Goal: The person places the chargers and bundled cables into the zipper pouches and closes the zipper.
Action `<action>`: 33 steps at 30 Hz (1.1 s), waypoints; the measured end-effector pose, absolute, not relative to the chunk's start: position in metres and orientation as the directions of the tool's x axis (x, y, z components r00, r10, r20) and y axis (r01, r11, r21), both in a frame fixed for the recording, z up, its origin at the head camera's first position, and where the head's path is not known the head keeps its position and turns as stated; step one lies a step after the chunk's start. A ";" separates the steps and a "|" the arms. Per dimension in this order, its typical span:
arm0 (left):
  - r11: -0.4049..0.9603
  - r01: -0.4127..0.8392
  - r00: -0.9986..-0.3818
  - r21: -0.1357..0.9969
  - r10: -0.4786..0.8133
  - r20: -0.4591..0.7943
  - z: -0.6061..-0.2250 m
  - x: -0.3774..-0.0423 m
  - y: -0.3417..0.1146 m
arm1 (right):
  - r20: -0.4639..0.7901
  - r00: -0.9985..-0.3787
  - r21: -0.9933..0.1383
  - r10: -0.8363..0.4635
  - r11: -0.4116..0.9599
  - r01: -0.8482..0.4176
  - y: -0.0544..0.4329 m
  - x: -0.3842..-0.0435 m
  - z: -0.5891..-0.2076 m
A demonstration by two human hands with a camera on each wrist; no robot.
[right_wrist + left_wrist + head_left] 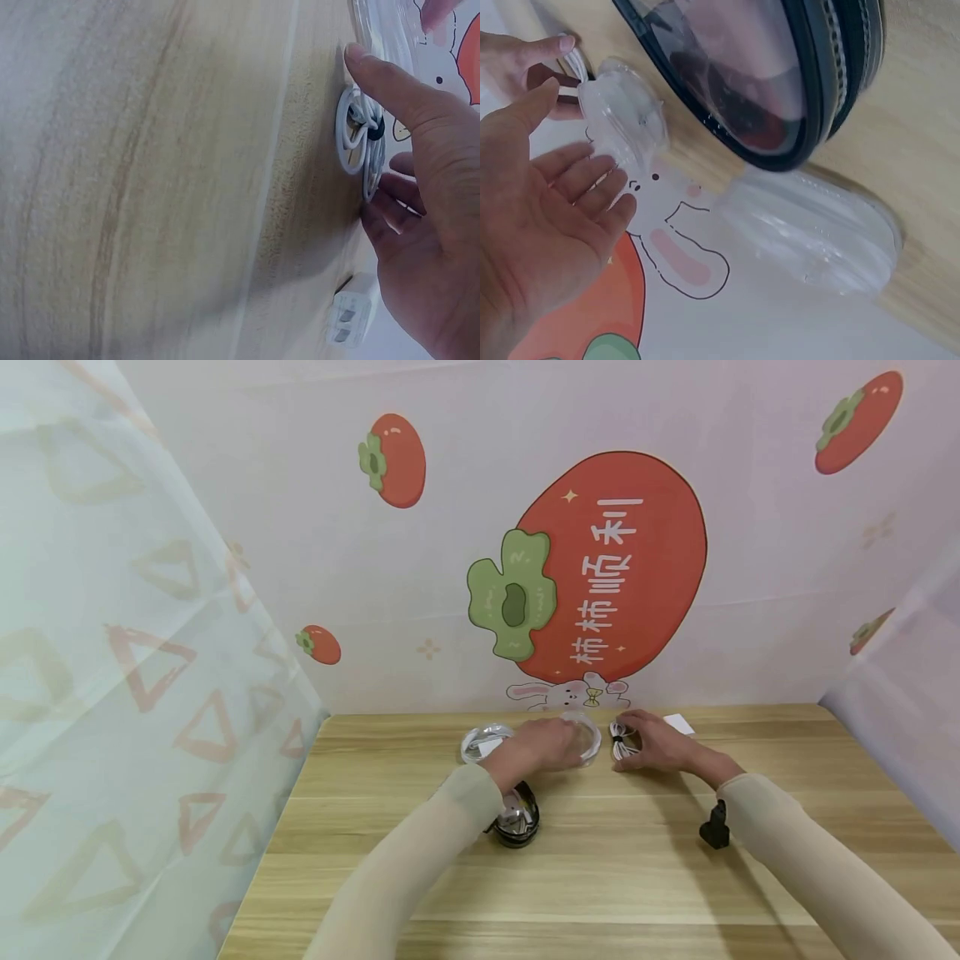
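At the back of the wooden table, my right hand point(656, 742) holds a white cable coil point(620, 741) tied with a black band. In the right wrist view, the thumb is at one end of the coil point(352, 135) and the fingertips at the other. My left hand point(562, 217) has relaxed, spread fingers, beside a clear bag point(622, 112) with white cable inside. From the head, this bag point(588, 739) shows just past the left fingers, left of the tied coil.
A second clear bag with white cable point(486, 743) lies further left. Nearer, partly under the left forearm, sits a clear pouch with black trim point(517, 817). A white charger block point(352, 311) stands right of the coil. The patterned back wall point(420, 610) meets the table's far edge.
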State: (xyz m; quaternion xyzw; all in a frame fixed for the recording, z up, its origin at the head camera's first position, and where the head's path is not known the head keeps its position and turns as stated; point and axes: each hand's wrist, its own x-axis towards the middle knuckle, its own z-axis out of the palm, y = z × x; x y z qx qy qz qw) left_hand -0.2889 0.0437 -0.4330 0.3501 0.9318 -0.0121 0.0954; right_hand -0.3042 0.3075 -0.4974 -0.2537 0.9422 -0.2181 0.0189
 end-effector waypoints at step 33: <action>0.837 0.533 -0.829 0.124 0.546 -0.119 -0.456 -0.290 0.061 | 0.210 -0.852 -0.355 -0.480 0.775 -0.524 0.307 -0.302 -0.511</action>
